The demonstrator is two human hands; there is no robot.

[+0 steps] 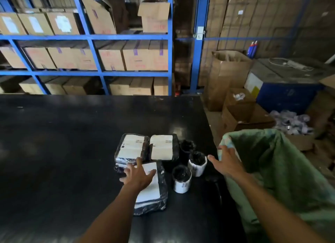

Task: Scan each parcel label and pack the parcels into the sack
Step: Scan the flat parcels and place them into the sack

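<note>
Head view is showing the black table point(72, 143) carrying the parcels, with the green sack point(282, 163) standing open at its right edge, likely so parcels can go straight in. Left hand point(138, 176) is lying spread and unclenched on the nearest flat parcel point(154, 193), probably picking it; right hand point(227, 163) is hovering spread, gripping nothing, beside the sack mouth. Three small round parcels point(182, 179) are sitting between; label print is too blurred to read.

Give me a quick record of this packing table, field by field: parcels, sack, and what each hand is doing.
surface: black table
flat parcels: three, labels up; nearest flat parcel
round parcels: three, upright, right of the flat ones; nearest round parcel
sack: green sack, mouth open, at the table's right edge
left hand: open, on the nearest flat parcel
right hand: open, at the sack's rim
</note>
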